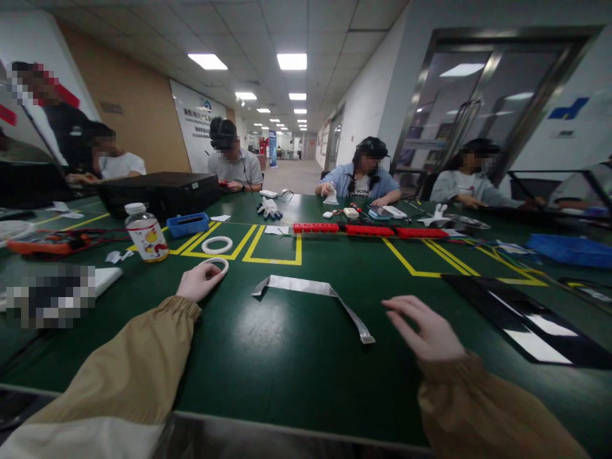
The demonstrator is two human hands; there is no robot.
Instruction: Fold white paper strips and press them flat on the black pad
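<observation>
At the centre of the frame, one flat, silvery strip (301, 285), shiny and bent down at both ends, lies on my green worktop (306, 389). Of two white rings (217, 251) left of centre, my left hand (196, 283) pinches the nearer; the strip sits between my hands, just beside my right hand (428, 331), its fingers released and loosely spread.

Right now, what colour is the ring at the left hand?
The ring is white, shown best in the head view.

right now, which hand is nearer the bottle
Left: left hand is right of the bottle and nearer you; right hand is much farther right, beyond the strip.
</observation>
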